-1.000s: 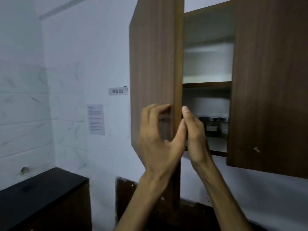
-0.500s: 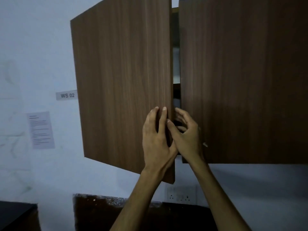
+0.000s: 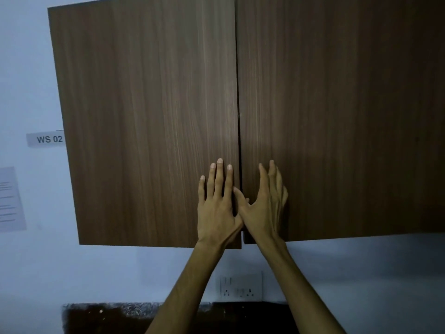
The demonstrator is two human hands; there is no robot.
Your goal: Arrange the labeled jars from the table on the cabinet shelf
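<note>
A brown wood-grain wall cabinet fills the view, and both its doors are closed. My left hand lies flat, fingers spread, on the left door near its lower right corner. My right hand rests open against the right door beside the centre seam. Neither hand holds anything. The jars and the shelf are hidden behind the doors.
A "WS 02" label and a printed sheet hang on the white wall at left. A wall socket sits below the cabinet, above a dark counter backsplash.
The two cabinet doors have swung fully closed, hiding the shelf and jars. Both hands went from gripping the door edges to pressing flat on the door fronts.
</note>
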